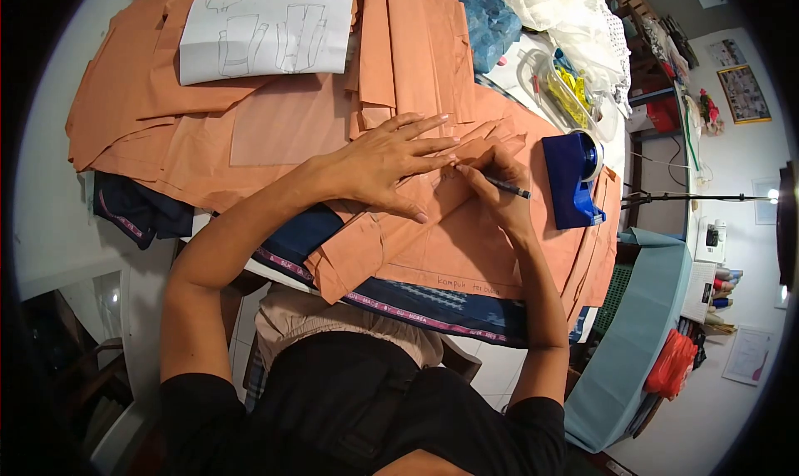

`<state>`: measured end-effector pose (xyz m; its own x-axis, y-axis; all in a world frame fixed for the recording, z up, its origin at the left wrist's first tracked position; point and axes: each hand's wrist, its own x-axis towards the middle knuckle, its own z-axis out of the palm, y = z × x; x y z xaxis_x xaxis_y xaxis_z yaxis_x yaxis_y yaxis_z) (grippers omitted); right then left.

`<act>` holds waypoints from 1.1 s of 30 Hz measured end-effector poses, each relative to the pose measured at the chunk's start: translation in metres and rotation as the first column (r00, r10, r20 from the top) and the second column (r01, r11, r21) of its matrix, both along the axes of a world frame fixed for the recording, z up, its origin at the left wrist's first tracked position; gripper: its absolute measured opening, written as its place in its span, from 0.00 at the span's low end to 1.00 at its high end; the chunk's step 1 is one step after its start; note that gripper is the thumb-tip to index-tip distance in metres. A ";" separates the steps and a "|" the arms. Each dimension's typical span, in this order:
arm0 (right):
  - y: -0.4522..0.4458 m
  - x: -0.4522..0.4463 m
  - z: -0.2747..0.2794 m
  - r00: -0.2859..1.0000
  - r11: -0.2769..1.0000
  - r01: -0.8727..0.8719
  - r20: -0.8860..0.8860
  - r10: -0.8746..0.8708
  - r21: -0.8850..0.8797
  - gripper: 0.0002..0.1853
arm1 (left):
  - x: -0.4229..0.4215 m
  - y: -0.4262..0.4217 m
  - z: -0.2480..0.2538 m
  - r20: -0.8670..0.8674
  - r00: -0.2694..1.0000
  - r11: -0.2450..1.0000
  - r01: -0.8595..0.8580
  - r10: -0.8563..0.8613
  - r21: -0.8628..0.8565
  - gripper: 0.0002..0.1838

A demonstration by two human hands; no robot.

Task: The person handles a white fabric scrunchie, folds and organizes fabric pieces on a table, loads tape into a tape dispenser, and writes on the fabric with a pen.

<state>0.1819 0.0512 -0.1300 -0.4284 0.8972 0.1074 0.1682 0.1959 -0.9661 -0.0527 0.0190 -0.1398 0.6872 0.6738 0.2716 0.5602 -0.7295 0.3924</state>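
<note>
My left hand (391,164) lies flat with its fingers spread over a folded strip of orange-brown paper (349,247). Close beside its fingertips, my right hand (499,185) is closed around a dark pen (509,188). The pen's writing end is hidden by my fingers, near small dark marks on the paper. Under both hands lie larger orange-brown paper sheets (466,247), one with handwriting along its lower edge. To the right of my right hand stands a blue tape dispenser (568,185) with a roll of tape in it.
A white sheet with pencil sketches (266,35) rests on stacked orange-brown pieces at the back left. Dark blue fabric (416,305) with a pink printed edge runs along the table's front. A plastic container (570,89) with yellow items and a blue plastic bag (489,22) sit at the back right.
</note>
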 end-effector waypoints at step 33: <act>-0.053 0.006 0.037 0.999 0.991 -0.007 0.031 0.011 -0.136 0.04 | 0.012 -0.012 0.006 0.032 0.999 0.999 0.034 -0.034 0.000 0.42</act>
